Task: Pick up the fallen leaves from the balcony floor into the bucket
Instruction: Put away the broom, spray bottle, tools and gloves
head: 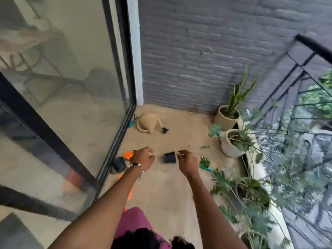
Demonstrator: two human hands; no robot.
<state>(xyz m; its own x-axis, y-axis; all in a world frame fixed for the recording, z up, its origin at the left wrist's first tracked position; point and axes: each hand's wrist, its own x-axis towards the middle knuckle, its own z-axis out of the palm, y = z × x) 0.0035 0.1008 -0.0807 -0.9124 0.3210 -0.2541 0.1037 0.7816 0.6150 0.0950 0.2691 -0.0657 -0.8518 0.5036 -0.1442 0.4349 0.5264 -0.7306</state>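
A small green leaf (204,147) lies on the beige balcony floor (167,191), right of centre. A larger split leaf (204,162) lies nearer, just right of my right hand (187,163). Both my arms reach forward above the floor. My right hand's fingers are loosely curled and I see nothing in them. My left hand (143,159) is also loosely curled and holds nothing visible. An orange plastic object (128,154), perhaps the bucket, shows behind my left hand and forearm, mostly hidden. The frame is blurred.
A small black pot (169,157) lies tipped between my hands, another (119,165) by the glass sliding door (71,97). A beige watering can (148,123) lies near the grey brick wall. White potted plants (231,142) and leafy plants line the right railing. A teal tool (208,170) lies nearby.
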